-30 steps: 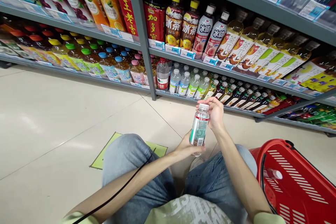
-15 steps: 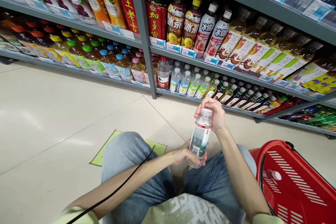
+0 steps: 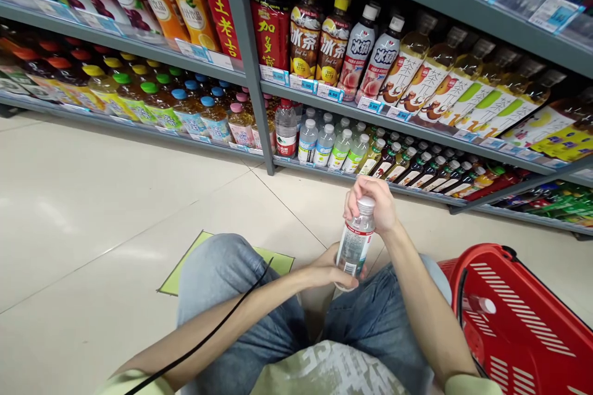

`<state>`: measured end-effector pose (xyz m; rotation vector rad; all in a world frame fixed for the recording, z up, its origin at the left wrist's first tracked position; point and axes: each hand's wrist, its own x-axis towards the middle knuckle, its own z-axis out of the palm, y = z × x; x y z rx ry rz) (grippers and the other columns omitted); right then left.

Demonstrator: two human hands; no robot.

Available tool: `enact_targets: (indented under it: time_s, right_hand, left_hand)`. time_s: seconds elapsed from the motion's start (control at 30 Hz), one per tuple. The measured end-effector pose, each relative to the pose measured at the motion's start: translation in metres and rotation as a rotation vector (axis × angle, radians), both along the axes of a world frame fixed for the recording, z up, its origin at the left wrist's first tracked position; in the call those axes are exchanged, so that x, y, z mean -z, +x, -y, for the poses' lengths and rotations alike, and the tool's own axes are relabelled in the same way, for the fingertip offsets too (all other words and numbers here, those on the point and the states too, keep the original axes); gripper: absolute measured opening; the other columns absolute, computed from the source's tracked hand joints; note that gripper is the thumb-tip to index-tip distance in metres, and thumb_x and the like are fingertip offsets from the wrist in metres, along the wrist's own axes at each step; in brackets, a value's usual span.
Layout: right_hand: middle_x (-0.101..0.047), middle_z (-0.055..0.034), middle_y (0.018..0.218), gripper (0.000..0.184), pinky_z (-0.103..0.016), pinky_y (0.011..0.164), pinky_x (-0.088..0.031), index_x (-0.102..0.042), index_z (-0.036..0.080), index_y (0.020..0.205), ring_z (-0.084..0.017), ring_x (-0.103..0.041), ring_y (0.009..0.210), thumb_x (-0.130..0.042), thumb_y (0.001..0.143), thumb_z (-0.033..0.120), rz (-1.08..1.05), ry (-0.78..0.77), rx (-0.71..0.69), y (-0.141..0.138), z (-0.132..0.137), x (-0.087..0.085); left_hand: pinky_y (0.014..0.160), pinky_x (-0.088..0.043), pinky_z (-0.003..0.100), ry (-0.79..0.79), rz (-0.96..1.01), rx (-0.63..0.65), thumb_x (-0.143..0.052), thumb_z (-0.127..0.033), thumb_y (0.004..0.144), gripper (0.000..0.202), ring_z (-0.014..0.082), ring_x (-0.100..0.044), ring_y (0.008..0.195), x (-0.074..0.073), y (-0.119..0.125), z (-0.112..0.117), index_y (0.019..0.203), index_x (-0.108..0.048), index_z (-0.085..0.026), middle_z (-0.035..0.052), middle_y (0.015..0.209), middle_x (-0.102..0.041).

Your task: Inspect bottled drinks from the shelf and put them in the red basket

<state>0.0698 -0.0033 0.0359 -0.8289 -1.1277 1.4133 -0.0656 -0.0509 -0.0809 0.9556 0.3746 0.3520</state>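
A clear plastic water bottle (image 3: 356, 242) with a white cap and a red-banded label stands slightly tilted between my knees. Around its lower part my left hand (image 3: 332, 271) is closed, the thumb lying across the front near the barcode. My right hand (image 3: 374, 200) is wrapped round the neck and cap from behind, fingers curled at the left of the cap. Some of the fingers of both hands are hidden behind the bottle.
Drink shelves (image 3: 296, 83) run across the front, lined with bottles. A red shopping basket (image 3: 519, 315) stands on the floor at my right, with a white-capped bottle (image 3: 485, 306) in it. A green floor marking (image 3: 176, 274) lies beside my left knee.
The bottle has turned a little in my hands, its barcode shifting slightly right. My right-hand fingers have curled lower round the cap. The view has moved slightly.
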Motion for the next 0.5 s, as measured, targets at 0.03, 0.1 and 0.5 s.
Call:
enact_targets:
  time_s: [0.03, 0.1, 0.5]
  right_hand:
    - [-0.056, 0.0000, 0.044, 0.028, -0.028, 0.046, -0.045, -0.048, 0.022, 0.062, -0.017, -0.055, 0.041, -0.051, 0.089, 0.028, 0.022, 0.002, 0.027, 0.001, 0.001, -0.001]
    - [-0.057, 0.0001, 0.043, 0.030, -0.027, 0.043, -0.044, -0.046, 0.022, 0.060, -0.017, -0.054, 0.039, -0.054, 0.088, 0.029, 0.079, 0.019, 0.141, 0.005, -0.001, -0.001]
    - [-0.058, 0.0013, 0.049, 0.026, -0.028, 0.053, -0.053, -0.047, 0.022, 0.060, -0.015, -0.057, 0.046, -0.060, 0.080, 0.033, 0.021, -0.080, 0.549, 0.017, -0.018, 0.005]
  left_hand:
    - [0.069, -0.046, 0.031, 0.054, -0.045, -0.030, -0.083, -0.020, 0.056, 0.049, 0.0188, -0.060, 0.075, -0.002, 0.001, -0.001, 0.100, -0.062, -0.014, 0.0034, 0.082, -0.065]
    - [0.067, -0.045, 0.030, 0.216, -0.155, -0.149, -0.081, -0.018, 0.059, 0.058, 0.0178, -0.058, 0.074, -0.004, 0.004, -0.005, 0.111, -0.055, -0.015, 0.0014, 0.085, -0.063]
    - [0.067, -0.047, 0.026, 0.625, -0.316, -0.508, -0.076, -0.019, 0.066, 0.058, 0.0152, -0.061, 0.073, -0.015, -0.004, -0.009, 0.119, -0.052, -0.020, -0.0021, 0.088, -0.065]
